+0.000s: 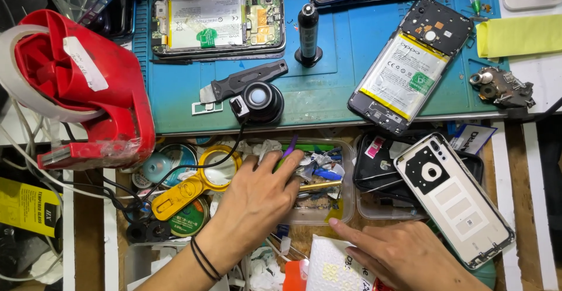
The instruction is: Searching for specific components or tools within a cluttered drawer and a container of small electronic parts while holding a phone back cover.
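Workbench seen from above, the person's hands over an open drawer of clutter. The left hand (257,200), two dark bands on its wrist, lay palm-down over a clear plastic tray (345,209) of small tools and scraps; its fingers were loosely spread and reached among the contents, the fingertips beside a purple-and-green tool (291,149). Whether the fingers were closed on any item could not be told, since the hand hid what lay beneath it. The right hand (404,256) rested lower, fingers extended and apart, gripping nothing, its forefinger touching the top edge of a white packet (331,267) just below the tray's near rim.

Just left of the left hand lay a yellow magnifier (196,185) above round tins (190,218). To the right of the tray, a pale phone back cover (453,200) lay tilted over a second tray holding dark phone parts.

Behind the drawer, a blue work mat (339,62) carried two opened phones showing their batteries, one at upper left (216,21) and one tilted at right (410,65), together with an upright black cylindrical tool (308,33), a folding knife (243,83) and a round black lens (257,101) with a cable. A red tape dispenser (88,86) stood at the far left, and a yellow cloth (518,36) lay at the far right.
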